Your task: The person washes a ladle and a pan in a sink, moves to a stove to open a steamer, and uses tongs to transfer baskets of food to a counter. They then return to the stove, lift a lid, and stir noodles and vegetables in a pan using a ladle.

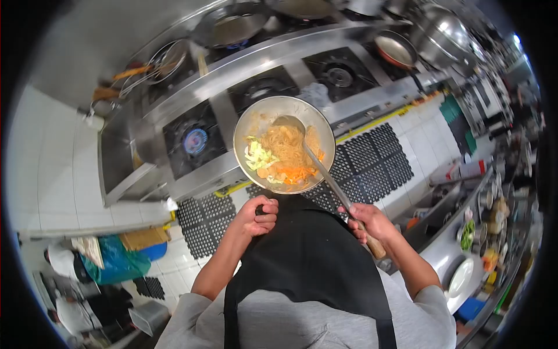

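A wok is held up in front of my body, between me and the stove. Inside it lie thin noodles, chopped cabbage and shredded carrot. Just below the rim, my left hand is closed round a dark handle, which looks like the wok's; the join is hidden. My right hand grips the long shaft of a ladle near its wooden end. The ladle's bowl rests among the noodles at the far side of the wok.
A lit burner glows blue at the left of the stove; another burner sits to the right. Pans stand along the back. Black rubber mats cover part of the floor. At right is a counter with a white plate.
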A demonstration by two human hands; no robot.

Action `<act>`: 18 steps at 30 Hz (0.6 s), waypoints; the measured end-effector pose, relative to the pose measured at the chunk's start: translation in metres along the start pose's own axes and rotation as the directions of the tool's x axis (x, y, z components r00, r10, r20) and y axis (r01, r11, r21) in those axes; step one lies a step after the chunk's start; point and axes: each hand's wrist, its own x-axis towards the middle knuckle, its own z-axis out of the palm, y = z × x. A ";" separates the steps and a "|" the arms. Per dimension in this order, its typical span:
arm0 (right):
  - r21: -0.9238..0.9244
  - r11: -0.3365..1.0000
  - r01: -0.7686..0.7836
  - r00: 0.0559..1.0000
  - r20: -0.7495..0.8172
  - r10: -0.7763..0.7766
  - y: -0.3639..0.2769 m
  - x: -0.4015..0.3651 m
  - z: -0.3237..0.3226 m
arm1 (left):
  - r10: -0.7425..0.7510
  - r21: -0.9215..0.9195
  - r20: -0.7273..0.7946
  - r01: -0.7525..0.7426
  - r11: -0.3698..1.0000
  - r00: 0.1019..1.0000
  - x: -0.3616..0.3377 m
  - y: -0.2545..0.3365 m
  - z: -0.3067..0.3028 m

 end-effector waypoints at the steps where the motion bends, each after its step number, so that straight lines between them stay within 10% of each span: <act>1: -0.150 0.986 0.074 0.994 -0.067 -0.085 0.005 -0.018 -0.008 | -0.029 0.037 -0.003 0.029 0.999 1.000 0.012 -0.002 0.008; 12: -0.792 0.580 0.189 0.440 -0.460 -0.771 0.036 -0.133 -0.080 | -0.438 0.173 0.186 0.410 0.896 0.879 0.150 -0.019 0.124; 15: -0.546 0.798 0.254 0.459 -0.658 -0.597 0.049 -0.116 -0.087 | -0.500 0.263 0.104 0.461 0.848 0.860 0.195 -0.029 0.160; 18: 0.356 0.770 0.529 0.808 -0.488 -0.329 0.053 -0.114 -0.075 | -0.533 0.375 -0.058 0.514 0.772 0.844 0.245 -0.026 0.184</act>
